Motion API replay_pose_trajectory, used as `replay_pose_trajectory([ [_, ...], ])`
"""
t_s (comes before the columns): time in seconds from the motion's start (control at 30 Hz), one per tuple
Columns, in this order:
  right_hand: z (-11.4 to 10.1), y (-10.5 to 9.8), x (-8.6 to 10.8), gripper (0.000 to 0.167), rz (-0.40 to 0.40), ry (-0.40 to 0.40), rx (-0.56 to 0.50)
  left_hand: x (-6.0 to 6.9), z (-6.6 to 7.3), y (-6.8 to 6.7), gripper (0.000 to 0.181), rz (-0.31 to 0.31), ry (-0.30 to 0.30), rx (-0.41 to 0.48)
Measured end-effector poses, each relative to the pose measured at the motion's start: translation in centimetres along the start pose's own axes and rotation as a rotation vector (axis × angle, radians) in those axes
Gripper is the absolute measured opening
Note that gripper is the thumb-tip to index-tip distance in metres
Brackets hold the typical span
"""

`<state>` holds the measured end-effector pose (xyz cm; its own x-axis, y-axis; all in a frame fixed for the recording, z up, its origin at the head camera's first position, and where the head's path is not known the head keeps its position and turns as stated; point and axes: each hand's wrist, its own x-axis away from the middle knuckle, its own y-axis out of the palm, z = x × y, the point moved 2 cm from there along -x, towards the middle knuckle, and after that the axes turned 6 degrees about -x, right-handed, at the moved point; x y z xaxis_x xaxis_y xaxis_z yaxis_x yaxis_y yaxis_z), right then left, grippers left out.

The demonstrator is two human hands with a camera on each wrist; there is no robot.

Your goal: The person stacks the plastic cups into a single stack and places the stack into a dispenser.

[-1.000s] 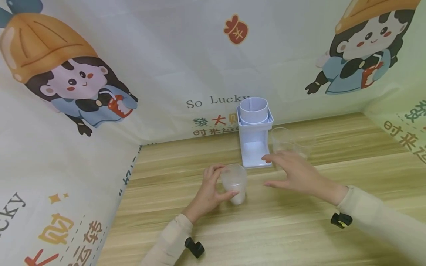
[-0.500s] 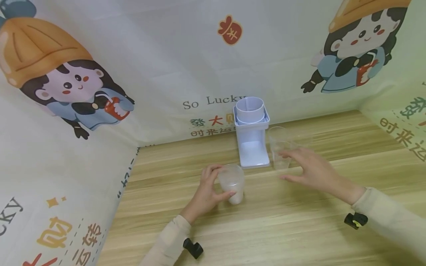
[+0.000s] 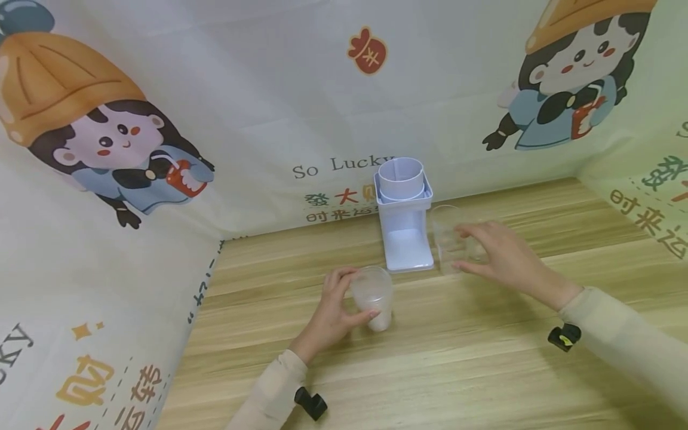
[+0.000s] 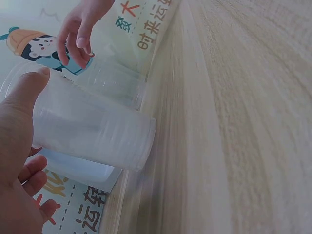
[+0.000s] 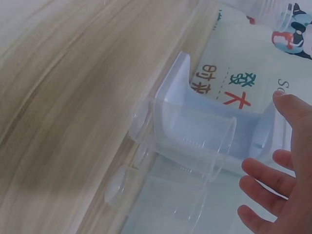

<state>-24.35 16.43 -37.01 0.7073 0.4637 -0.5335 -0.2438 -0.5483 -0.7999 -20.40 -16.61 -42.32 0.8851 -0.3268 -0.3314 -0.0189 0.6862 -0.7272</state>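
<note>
My left hand point(image 3: 333, 313) grips a translucent plastic cup point(image 3: 372, 289), thumb on one side and fingers on the other. Its lower part looks whitish; ridges in the left wrist view point(image 4: 97, 124) may be nested cups, but I cannot tell. Farther back, my right hand point(image 3: 500, 257) is beside clear plastic cups. In the right wrist view, one clear cup point(image 5: 195, 131) stands in front of another clear cup point(image 5: 165, 195). There the right hand point(image 5: 287, 180) has thumb and fingers spread, apart from their rims.
A pale lilac plastic stand point(image 3: 408, 251) with a round open holder point(image 3: 401, 182) on top is at the back, left of the clear cups. Behind it hangs a printed cloth point(image 3: 258, 107). Everything stands on a wood-grain tabletop point(image 3: 430, 370).
My right hand moved right, away from the stand's front, then slightly forward to the clear cups, thumb and fingers still apart. The left hand keeps its grip on the cup, almost unmoved.
</note>
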Motion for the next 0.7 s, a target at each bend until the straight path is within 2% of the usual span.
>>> replay_pose_trajectory([
  [0.4, 1.3, 0.6, -1.3, 0.069, -0.070, 0.098, 0.026, 0.0, -0.1, 0.1, 0.067, -0.004, -0.007, 0.007],
  [0.7, 2.0, 1.2, -2.1, 0.072, -0.115, 0.127, 0.052, 0.1, -0.2, 0.2, 0.068, -0.006, -0.007, 0.010],
])
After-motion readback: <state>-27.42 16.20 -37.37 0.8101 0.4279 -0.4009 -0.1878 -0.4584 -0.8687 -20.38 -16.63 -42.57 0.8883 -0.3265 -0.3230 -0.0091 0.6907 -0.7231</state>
